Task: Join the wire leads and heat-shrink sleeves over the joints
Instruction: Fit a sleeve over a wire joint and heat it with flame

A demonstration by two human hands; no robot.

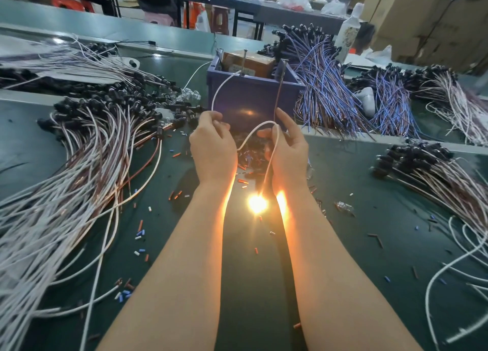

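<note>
The left hand's (212, 147) fingers curl in and pinch a white lead (215, 94), which arcs up from the fingertips into the blue plastic bin (250, 97) just behind. The right hand (289, 147) pinches a white loop (268, 163) between thumb and curled fingers. Its forefinger lies straighter, against a brown lead (278, 92) that rises to the bin's rim. I cannot tell whether the arc and the loop are one lead.

From the right hand the loop drops between the wrists into a bright orange glow (257, 204) low over the green mat (356, 218). The glare hides whatever sits at that end, flame or lamp.

If a sleeve is shrinking there, the work probably calls for a steady pinch on both sides, the lead turned slowly so the sleeve tightens evenly, and the joint lifted off before the insulation scorches. Both forearms are lit by the glow, so the wrists are best kept apart from it.

Loose cut sleeves (140, 232) in red, blue and white litter the mat. A heap of white and brown leads (92, 152) lies to the left, and blue-and-brown bundles (317, 86) lie to the right of the bin.
</note>
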